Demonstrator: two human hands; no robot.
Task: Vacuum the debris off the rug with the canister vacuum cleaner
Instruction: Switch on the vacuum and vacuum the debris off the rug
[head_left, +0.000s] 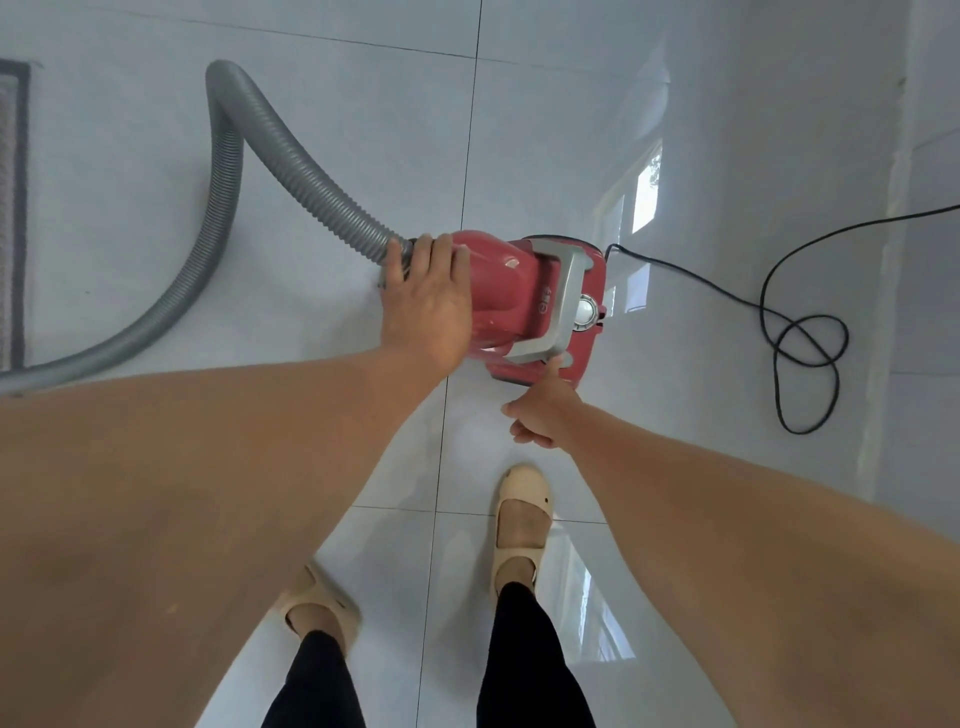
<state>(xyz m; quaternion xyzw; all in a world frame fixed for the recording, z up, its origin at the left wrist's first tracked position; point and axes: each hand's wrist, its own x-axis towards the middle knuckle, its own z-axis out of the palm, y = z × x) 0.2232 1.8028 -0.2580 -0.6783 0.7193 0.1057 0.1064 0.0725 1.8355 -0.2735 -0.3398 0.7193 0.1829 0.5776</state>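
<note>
Person is standing over the canister vacuum (498, 280), which is sitting on the tiled floor (675, 467) in mid scene, nose pointing left. The left hand (426, 306) is lying over the nose of the red body, fingers curling down and gripping the end of the grey hose (228, 171) where it is entering the machine. The right hand (540, 410) is mostly clenched and holding nothing, one digit sticking out and touching the near side of the body just below the grey handle (563, 306). Cannot tell whether a button is sitting under that fingertip.

The rug (10, 208) is showing only as a strip at the far left edge, well apart from the machine; no debris is visible from here. The hose is looping far, then running off left toward it. The power cord (779, 312) is trailing right in loose loops.

Judgement: this is looking like setup, seating the hose or switching on. Doing it well is meaning bracing the body with the left hand while the right is pressing, so the canister is not skating on glossy tile, and checking the hose collar is sitting fully home. The cord loops are risking a snag once the machine is being pulled left.

Writing: small dark marks and a round symbol are sitting beside the handle, next to a white dial (586, 310), too small to read. No brand name is showing
</note>
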